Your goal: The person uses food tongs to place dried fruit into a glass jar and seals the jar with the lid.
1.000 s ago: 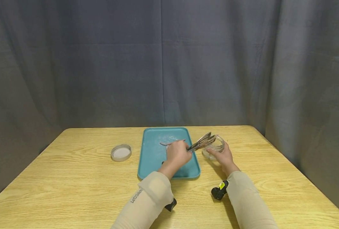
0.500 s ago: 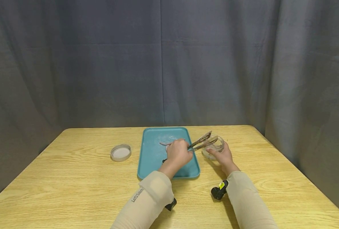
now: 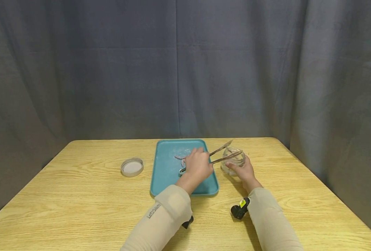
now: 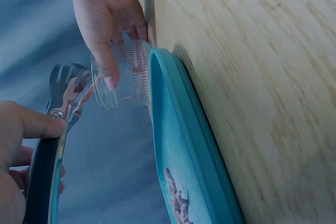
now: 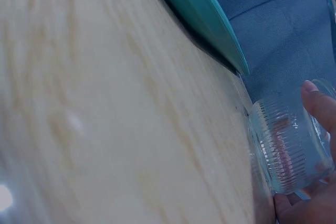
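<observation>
Some pinkish strips [image 4: 69, 93] cling to the spread tongs [image 3: 226, 157] gripped in the left hand [image 3: 199, 165] at the mouth of the jar [image 4: 128, 85] the right hand [image 3: 244, 171] holds; likely mid-transfer, next calls for freeing them inside.

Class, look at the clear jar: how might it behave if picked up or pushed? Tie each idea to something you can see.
The clear jar is probably stiff, as its wall looks evenly round. Its transparency suggests glass, so a knock could perhaps crack it. The ribs on its lower wall would likely make it less slippery.
</observation>
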A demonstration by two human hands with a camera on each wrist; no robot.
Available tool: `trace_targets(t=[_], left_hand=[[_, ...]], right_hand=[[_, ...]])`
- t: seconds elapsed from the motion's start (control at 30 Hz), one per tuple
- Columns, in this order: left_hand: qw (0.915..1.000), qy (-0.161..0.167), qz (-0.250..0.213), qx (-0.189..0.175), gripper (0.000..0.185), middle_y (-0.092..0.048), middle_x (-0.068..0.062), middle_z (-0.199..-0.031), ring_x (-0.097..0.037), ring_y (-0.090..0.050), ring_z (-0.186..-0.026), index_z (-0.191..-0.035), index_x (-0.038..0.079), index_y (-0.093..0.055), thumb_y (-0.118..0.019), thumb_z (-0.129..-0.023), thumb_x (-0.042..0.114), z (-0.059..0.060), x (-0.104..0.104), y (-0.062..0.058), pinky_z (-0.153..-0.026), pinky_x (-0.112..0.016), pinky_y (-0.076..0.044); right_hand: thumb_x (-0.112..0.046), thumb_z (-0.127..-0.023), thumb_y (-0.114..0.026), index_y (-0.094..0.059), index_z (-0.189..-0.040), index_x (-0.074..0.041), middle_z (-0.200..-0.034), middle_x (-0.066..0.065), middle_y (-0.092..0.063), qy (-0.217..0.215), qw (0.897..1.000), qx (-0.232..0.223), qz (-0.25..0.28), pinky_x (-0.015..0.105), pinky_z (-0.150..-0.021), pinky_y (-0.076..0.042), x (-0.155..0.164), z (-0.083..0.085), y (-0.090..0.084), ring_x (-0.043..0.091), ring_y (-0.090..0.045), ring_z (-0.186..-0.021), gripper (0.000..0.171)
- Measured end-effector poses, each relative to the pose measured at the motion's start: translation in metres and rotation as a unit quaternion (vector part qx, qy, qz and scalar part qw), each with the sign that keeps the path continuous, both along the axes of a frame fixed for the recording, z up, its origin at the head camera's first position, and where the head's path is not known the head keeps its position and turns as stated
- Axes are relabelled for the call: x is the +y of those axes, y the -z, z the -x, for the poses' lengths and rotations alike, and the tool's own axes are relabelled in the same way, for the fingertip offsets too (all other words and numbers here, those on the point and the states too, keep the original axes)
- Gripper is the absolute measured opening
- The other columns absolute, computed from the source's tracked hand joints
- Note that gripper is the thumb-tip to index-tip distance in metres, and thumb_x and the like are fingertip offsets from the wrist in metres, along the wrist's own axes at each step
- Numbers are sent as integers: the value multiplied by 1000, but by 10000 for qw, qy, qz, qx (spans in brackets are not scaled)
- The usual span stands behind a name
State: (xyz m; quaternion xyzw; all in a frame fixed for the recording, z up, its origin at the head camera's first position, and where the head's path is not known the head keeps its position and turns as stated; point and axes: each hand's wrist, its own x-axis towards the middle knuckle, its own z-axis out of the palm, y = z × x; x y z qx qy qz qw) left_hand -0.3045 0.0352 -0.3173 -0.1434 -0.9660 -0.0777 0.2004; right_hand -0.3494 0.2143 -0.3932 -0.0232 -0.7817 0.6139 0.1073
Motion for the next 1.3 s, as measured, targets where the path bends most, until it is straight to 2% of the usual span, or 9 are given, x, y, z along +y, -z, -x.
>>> trace_targets(t=[0.17, 0.3, 0.5, 0.8, 1.07, 1.3], left_hand=[[9985, 73, 454, 304, 18, -47, 1, -85, -15, -43, -78, -87, 15, -65, -60, -77, 29, 0, 2, -2, -65, -32, -39], [9953, 60, 818, 521, 23, -46, 0, -87, -16, -41, -78, -95, 15, -64, -59, -78, 30, 0, 4, -2, -63, -31, -37], [9920, 11, 983, 786, 29, -47, -1, -93, -16, -40, -82, -102, 14, -61, -59, -79, 30, -1, 5, -2, -62, -30, -33], [9947, -18, 748, 709, 30, -47, -2, -96, -17, -41, -86, -102, 14, -61, -60, -79, 31, -3, 3, -4, -67, -31, -35], [9964, 54, 387, 746, 29, -47, -4, -97, -19, -43, -87, -104, 11, -60, -59, -79, 28, -2, -13, -6, -68, -33, -38], [9955, 74, -63, 943, 19, -48, -6, -89, -22, -45, -81, -89, 8, -62, -61, -75, 22, 3, -34, -5, -64, -35, -39]], right_hand=[[-14, -75, -67, -17, -134, -3, -131, 20, -28, 22, 10000, 21, 17, 42, -96, -18, 0, 0, -1, 33, -24, -121, 78], [-13, -75, -66, -18, -135, -4, -132, 19, -27, 9, 10000, 25, 0, 43, -96, -17, 0, -1, -3, 34, -23, -121, 77], [-14, -75, -66, -18, -135, -5, -133, 19, -27, -29, 10000, 33, 0, 45, -96, -17, -1, -2, -4, 34, -23, -121, 77], [-16, -74, -67, -17, -135, -5, -134, 19, -26, -38, 10000, 70, 6, 46, -96, -16, 0, -1, -4, 35, -22, -121, 80], [-15, -75, -67, -17, -135, -4, -131, 21, -28, -45, 10000, 1, -40, 46, -95, -18, 0, -1, -2, 35, -24, -120, 79], [-18, -73, -69, -16, -135, -3, -131, 22, -28, 24, 10000, -70, -3, 45, -96, -17, 1, 0, -1, 35, -25, -119, 82]])
